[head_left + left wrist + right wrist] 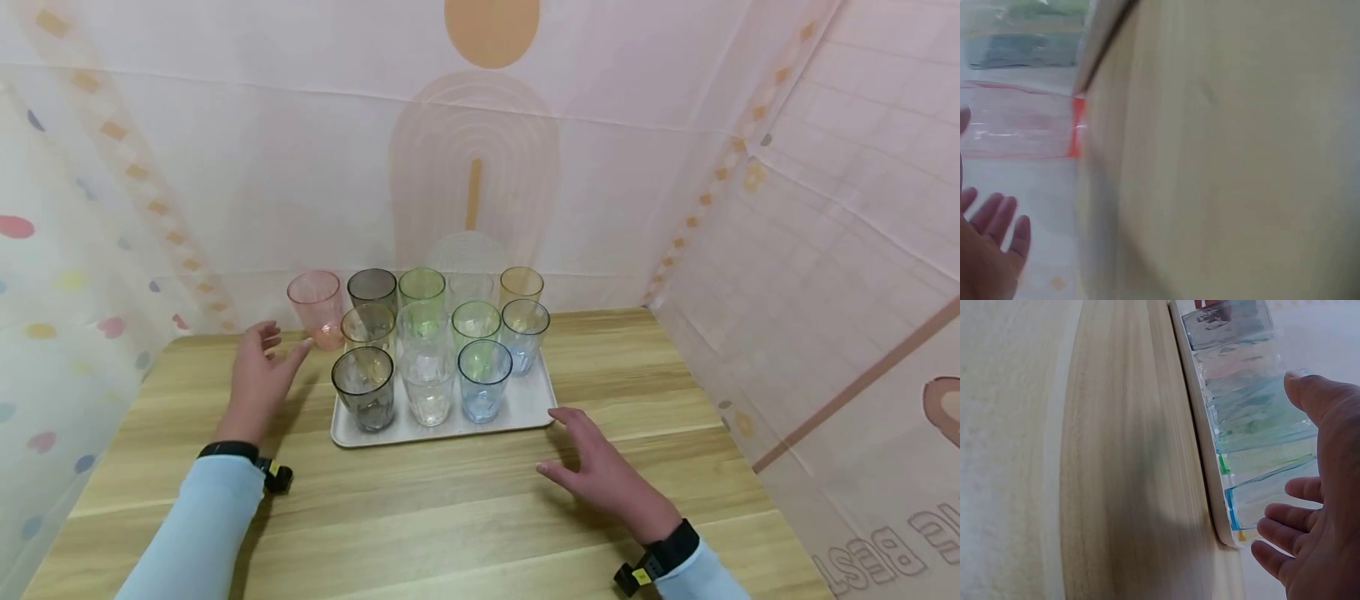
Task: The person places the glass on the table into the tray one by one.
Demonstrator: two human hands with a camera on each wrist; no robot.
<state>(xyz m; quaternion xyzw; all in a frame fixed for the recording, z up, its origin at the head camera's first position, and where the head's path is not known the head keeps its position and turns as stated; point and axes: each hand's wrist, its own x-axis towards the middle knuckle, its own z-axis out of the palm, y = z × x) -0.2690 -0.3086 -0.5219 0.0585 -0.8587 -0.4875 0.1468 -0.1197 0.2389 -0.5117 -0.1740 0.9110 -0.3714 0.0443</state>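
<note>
A white tray (525,410) on the wooden table (450,517) carries several coloured see-through cups: a grey cup (363,389), a clear cup (428,387) and a blue cup (484,381) in the front row. A pink cup (317,307) stands on the table just left of the tray. My left hand (262,367) is open with its fingertips close to the pink cup, holding nothing. My right hand (596,467) hovers open near the tray's front right corner. In the right wrist view the right hand (1319,506) spreads beside the tray edge (1207,462) and the cups.
Patterned fabric walls close in the table at the back, left and right. Bare table stretches in front of the tray and to its right. In the blurred left wrist view the pink cup (1016,122) shows beyond my left hand (988,250).
</note>
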